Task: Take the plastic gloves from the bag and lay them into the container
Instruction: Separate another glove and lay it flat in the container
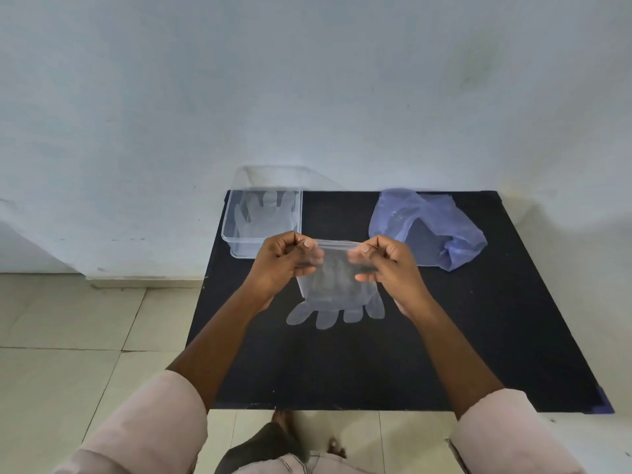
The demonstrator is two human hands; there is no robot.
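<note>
A clear plastic glove (337,299) hangs over the middle of the black table (496,319), fingers pointing down toward me. My left hand (285,260) pinches its cuff at the left corner and my right hand (388,263) pinches the right corner, stretching the cuff between them. The transparent container (227,230) stands at the table's far left with at least one glove (265,213) lying flat inside it. The bluish plastic bag (427,227) lies crumpled at the far right, its mouth facing me.
The table stands against a pale wall. A clear lid (273,176) leans behind the container. Tiled floor (68,336) lies to the left and in front, with my feet under the near table edge.
</note>
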